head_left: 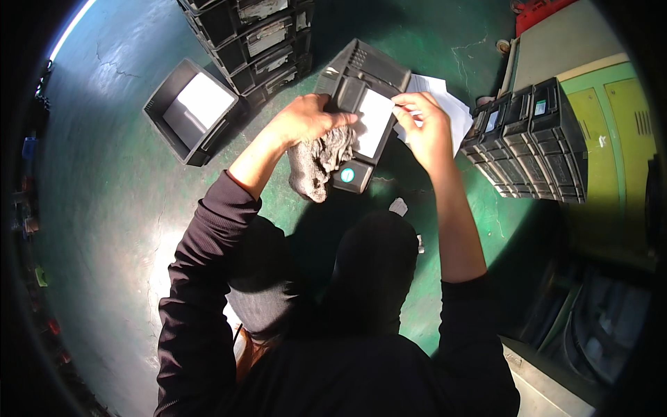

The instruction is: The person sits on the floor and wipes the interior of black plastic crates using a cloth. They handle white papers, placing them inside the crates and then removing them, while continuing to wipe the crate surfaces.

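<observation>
A black plastic crate (361,76) stands tilted on the green floor in front of my knees, its end face turned up toward me. My left hand (306,118) grips the crate's left side and also holds a dirty grey rag (318,163) that hangs down beside it. My right hand (425,128) pinches the right edge of a white rectangular label (373,124) on the crate's face. A small round teal sticker (347,174) sits on the crate's lower corner.
An open black crate with a white sheet inside (193,111) lies to the left. Stacks of black crates stand at the back (260,38) and right (531,135). Loose white sheets (445,101) lie behind the held crate. A green cabinet (611,118) is far right.
</observation>
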The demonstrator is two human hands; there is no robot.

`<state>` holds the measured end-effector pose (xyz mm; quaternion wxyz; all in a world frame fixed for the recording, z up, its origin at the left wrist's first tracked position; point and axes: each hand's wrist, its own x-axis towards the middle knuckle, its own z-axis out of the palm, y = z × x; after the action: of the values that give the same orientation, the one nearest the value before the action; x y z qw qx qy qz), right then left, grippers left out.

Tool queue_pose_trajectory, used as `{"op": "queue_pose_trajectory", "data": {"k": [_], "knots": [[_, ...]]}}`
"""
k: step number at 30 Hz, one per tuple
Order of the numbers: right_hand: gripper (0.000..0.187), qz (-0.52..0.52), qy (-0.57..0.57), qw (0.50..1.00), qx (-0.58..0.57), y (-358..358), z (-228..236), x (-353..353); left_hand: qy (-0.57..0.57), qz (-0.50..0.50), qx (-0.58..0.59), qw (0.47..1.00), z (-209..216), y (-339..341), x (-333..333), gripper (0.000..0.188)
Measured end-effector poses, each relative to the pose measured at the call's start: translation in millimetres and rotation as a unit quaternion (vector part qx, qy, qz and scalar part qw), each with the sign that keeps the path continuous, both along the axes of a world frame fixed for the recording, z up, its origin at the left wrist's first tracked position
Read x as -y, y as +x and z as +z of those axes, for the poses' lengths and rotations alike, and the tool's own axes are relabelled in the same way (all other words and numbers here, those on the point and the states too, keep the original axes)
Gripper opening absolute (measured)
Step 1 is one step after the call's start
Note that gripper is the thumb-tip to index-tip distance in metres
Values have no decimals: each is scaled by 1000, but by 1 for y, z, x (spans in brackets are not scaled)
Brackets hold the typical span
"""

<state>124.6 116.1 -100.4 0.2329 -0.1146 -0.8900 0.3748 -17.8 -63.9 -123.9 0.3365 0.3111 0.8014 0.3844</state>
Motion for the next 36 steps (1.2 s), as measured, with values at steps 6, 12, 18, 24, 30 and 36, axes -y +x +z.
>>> {"op": "queue_pose_trajectory", "data": {"k": [6, 12, 18, 24, 30, 36], "knots": [[24, -134, 79, 988, 19, -16, -25, 11, 54, 29, 61, 996, -7, -2, 2, 62], [20, -147, 56, 987, 13, -25, -26, 16, 30, 53, 30, 998, 7, 3, 10, 59], [13, -176, 78, 981, 24, -26, -27, 21, 33, 55, 24, 998, 5, 8, 8, 60], [8, -114, -15, 992, 59, -27, -40, -5, 42, 46, 16, 998, 4, 11, 8, 60], [10, -149, -90, 984, 46, -19, -33, -2, 15, 49, -9, 999, 14, 23, 6, 59], [11, -176, 181, 961, 111, -12, -19, 12, 9, 42, -19, 999, 19, 34, 3, 59]]}}
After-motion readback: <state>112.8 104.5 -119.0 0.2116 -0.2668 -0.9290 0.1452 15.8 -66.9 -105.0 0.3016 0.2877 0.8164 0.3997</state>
